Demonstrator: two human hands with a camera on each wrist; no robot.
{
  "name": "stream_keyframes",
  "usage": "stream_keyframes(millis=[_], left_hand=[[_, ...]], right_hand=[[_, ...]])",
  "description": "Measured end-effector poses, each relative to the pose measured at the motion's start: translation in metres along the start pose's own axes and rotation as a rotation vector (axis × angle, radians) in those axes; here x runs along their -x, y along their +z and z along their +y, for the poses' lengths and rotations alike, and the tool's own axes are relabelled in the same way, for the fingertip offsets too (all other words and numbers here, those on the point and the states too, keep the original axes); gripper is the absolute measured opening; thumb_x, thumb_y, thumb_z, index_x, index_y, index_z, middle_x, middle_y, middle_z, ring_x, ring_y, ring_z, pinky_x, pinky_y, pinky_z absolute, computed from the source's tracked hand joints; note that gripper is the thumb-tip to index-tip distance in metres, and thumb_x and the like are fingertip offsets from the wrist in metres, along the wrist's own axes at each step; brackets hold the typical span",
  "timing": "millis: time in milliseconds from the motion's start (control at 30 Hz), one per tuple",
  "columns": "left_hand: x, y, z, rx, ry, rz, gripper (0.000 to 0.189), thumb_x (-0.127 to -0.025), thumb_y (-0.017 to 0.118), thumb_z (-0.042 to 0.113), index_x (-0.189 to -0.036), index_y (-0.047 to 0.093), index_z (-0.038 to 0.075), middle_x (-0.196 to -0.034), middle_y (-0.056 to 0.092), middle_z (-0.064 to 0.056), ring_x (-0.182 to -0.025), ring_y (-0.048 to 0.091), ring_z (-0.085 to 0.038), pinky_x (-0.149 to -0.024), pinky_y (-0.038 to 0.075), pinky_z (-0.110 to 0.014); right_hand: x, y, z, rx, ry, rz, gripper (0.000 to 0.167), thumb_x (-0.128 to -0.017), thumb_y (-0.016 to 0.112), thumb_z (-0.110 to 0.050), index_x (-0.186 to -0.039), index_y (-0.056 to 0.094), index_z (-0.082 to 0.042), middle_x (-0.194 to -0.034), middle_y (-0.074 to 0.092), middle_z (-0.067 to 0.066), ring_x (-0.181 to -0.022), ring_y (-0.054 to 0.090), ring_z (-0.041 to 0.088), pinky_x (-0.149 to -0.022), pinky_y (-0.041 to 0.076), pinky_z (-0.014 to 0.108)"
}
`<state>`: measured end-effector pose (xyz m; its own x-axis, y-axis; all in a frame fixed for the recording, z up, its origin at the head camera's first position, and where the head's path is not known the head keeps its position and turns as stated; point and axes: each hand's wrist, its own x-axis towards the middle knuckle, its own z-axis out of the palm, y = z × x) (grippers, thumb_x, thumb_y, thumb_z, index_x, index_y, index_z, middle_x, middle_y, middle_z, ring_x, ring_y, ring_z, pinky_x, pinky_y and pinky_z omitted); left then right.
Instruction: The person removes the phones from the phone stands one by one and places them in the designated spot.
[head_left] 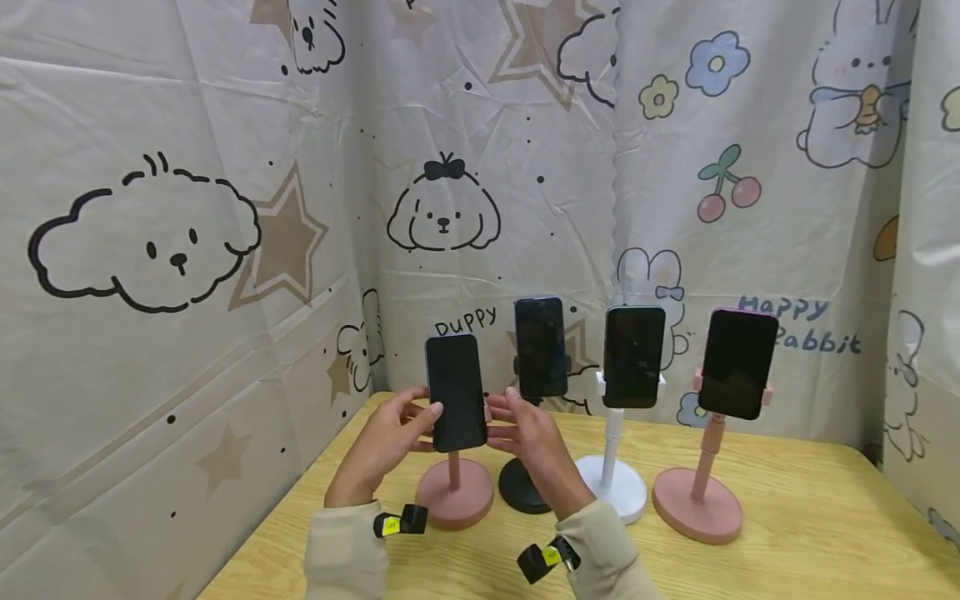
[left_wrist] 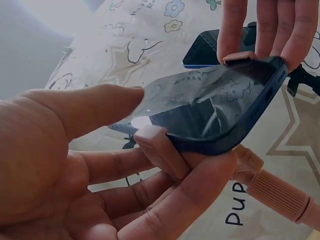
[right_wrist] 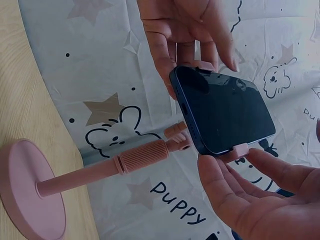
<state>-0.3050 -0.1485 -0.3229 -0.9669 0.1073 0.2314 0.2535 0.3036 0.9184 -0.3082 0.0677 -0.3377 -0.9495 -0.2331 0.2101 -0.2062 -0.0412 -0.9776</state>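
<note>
A dark phone sits upright in the clamp of a pink phone stand at the left of the row. At the phone's left edge is my left hand, its thumb over the front side and its fingers curled behind the pink clamp. My right hand stands at the opposite edge, its extended fingers touching the phone and clamp side in the right wrist view. Both small clamp jaws hug the phone's long edges. The screen is black and reflects the patterned cloth.
Three more phones stand to the right: one on a black stand, one on a white stand, one on another pink stand. All rest on a wooden table. Patterned cloth hangs behind and at the sides.
</note>
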Motion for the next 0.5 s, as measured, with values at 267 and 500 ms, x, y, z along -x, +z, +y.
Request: stream_keyframes(millis=[267, 500], left_hand=[[0.001, -0.001, 0.004, -0.017, -0.012, -0.055, 0.054, -0.092, 0.067, 0.03, -0.136, 0.05, 0.004, -0.098, 0.06, -0.013, -0.083, 0.065, -0.022, -0.073, 0.058, -0.038], [0.005, -0.003, 0.009, -0.032, 0.029, -0.148, 0.059, -0.092, 0.067, 0.029, -0.138, 0.044, 0.0, -0.096, 0.06, -0.015, -0.08, 0.065, -0.023, -0.072, 0.058, -0.039]], right_hand=[[0.007, -0.005, 0.001, 0.046, -0.029, -0.002, 0.071, -0.094, 0.042, -0.064, -0.133, 0.054, -0.006, -0.129, 0.056, 0.015, -0.105, 0.063, 0.027, -0.09, 0.052, 0.042], [0.013, -0.01, -0.001, 0.092, -0.031, -0.018, 0.055, -0.098, 0.048, -0.051, -0.13, 0.057, -0.008, -0.122, 0.059, 0.013, -0.099, 0.065, 0.026, -0.085, 0.054, 0.04]])
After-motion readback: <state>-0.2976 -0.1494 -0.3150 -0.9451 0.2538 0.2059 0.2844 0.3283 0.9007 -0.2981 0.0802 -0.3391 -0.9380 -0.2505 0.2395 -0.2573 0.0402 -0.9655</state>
